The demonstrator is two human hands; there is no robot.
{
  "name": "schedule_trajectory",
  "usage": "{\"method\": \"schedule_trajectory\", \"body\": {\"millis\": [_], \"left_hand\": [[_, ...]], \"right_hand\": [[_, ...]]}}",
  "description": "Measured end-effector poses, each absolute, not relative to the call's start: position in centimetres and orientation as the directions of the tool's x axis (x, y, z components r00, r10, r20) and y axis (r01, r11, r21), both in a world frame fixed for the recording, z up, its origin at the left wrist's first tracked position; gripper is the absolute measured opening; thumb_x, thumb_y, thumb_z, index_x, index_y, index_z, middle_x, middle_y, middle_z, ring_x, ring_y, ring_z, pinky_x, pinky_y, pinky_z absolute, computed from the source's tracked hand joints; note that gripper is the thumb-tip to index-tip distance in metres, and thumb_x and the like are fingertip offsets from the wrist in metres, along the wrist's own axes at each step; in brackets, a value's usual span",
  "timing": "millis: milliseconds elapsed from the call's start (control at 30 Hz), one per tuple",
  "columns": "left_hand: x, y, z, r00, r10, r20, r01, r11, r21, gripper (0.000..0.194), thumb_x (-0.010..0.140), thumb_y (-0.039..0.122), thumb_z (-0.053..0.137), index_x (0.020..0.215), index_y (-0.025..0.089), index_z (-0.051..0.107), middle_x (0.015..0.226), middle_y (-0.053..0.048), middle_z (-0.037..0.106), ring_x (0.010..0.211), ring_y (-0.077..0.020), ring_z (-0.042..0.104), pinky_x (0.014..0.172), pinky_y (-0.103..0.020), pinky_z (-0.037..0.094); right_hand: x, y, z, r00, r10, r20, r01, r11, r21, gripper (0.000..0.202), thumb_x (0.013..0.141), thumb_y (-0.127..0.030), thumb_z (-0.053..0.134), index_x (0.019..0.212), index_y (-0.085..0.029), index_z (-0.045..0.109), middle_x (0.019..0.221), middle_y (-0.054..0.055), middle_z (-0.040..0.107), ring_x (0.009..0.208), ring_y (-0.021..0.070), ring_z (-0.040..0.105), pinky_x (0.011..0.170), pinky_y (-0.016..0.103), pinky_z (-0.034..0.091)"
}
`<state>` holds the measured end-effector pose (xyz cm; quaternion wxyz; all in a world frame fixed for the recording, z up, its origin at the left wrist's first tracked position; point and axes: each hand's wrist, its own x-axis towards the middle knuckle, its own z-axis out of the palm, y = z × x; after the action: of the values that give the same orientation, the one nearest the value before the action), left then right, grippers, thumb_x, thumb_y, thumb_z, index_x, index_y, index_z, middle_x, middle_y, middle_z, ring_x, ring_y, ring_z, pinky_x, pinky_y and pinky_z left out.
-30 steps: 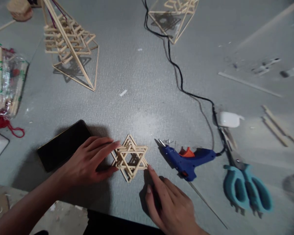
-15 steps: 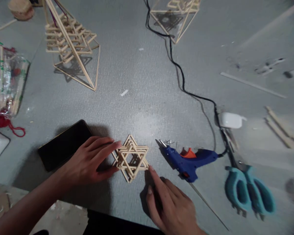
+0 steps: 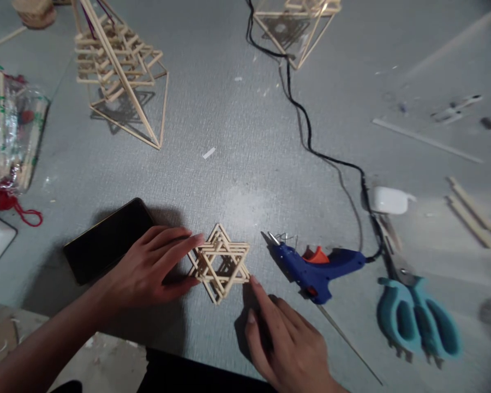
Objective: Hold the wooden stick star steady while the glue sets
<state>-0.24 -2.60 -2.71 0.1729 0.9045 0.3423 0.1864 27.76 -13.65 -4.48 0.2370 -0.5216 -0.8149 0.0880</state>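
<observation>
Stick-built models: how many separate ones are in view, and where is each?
3: the small star stack between left hand and right hand; the pyramid frame at upper left; another stick frame cut off by the top edge. Others may lie outside the picture.

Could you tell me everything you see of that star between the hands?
The star is six-pointed, pale and wooden-looking, made of thin straight pieces stacked in layers, with an open middle. It lies on the grey table. The left hand touches its left side with thumb and finger; the right hand has an index fingertip at its lower right point.
</observation>
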Motion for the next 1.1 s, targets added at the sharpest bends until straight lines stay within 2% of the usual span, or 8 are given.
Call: {"method": "schedule_trajectory", "body": {"millis": [167, 467, 567, 833, 967, 1100], "left_hand": [[-0.2, -2.59, -2.57, 0.7, 0.682, 0.213, 0.553, -0.706, 0.442, 0.067, 0.095, 0.035, 0.074, 0.151, 0.014, 0.045, 0.135, -0.014, 0.07, 0.128, -0.0265, 0.064, 0.107, -0.043, 0.052], [-0.08, -2.57, -2.65, 0.698, 0.682, 0.218, 0.549, -0.705, 0.449, 0.068, 0.095, 0.033, 0.074, 0.152, 0.012, 0.043, 0.135, -0.015, 0.07, 0.13, -0.0253, 0.062, 0.108, -0.042, 0.049], [-0.01, -2.49, -2.44, 0.7, 0.681, 0.215, 0.54, -0.702, 0.464, 0.068, 0.094, 0.031, 0.074, 0.151, 0.011, 0.044, 0.136, -0.015, 0.069, 0.131, -0.0254, 0.061, 0.108, -0.043, 0.049], [0.03, -2.61, -2.08, 0.704, 0.679, 0.208, 0.535, -0.7, 0.474, 0.068, 0.093, 0.029, 0.073, 0.152, 0.012, 0.043, 0.138, -0.016, 0.069, 0.132, -0.0279, 0.062, 0.107, -0.046, 0.052], [0.11, -2.58, -2.23, 0.699, 0.683, 0.212, 0.553, -0.704, 0.445, 0.068, 0.095, 0.031, 0.074, 0.152, 0.012, 0.043, 0.135, -0.016, 0.07, 0.13, -0.0277, 0.063, 0.106, -0.045, 0.052], [0.11, -2.56, -2.4, 0.698, 0.682, 0.218, 0.555, -0.707, 0.438, 0.068, 0.095, 0.032, 0.074, 0.153, 0.013, 0.043, 0.134, -0.016, 0.071, 0.128, -0.0281, 0.064, 0.105, -0.045, 0.053]], "right_hand": [[27.81, -13.65, -4.45, -0.354, 0.888, 0.294, 0.807, 0.449, -0.385, 0.068, 0.097, -0.008, 0.055, 0.161, -0.001, 0.033, 0.116, 0.014, 0.078, 0.068, 0.017, 0.062, 0.057, 0.032, 0.053], [27.81, -13.75, -4.52, -0.35, 0.893, 0.281, 0.812, 0.439, -0.384, 0.063, 0.098, -0.009, 0.055, 0.158, 0.001, 0.038, 0.108, 0.015, 0.078, 0.065, 0.0166, 0.061, 0.054, 0.032, 0.053], [27.81, -13.72, -4.46, -0.341, 0.897, 0.281, 0.809, 0.432, -0.398, 0.065, 0.098, -0.009, 0.054, 0.16, -0.001, 0.035, 0.103, 0.014, 0.079, 0.063, 0.0163, 0.061, 0.053, 0.031, 0.053], [28.34, -14.4, -4.71, -0.232, 0.935, 0.27, 0.795, 0.342, -0.501, 0.067, 0.099, -0.011, 0.052, 0.163, -0.006, 0.032, 0.11, 0.015, 0.079, 0.059, 0.0138, 0.062, 0.056, 0.027, 0.058], [28.17, -14.15, -4.57, -0.259, 0.929, 0.265, 0.804, 0.359, -0.474, 0.067, 0.099, -0.011, 0.052, 0.163, -0.006, 0.032, 0.108, 0.015, 0.079, 0.065, 0.0154, 0.066, 0.059, 0.028, 0.06], [27.93, -13.87, -4.36, -0.277, 0.921, 0.273, 0.815, 0.376, -0.441, 0.067, 0.1, -0.01, 0.051, 0.164, -0.006, 0.031, 0.1, 0.012, 0.079, 0.065, 0.0162, 0.066, 0.057, 0.029, 0.057]]}}
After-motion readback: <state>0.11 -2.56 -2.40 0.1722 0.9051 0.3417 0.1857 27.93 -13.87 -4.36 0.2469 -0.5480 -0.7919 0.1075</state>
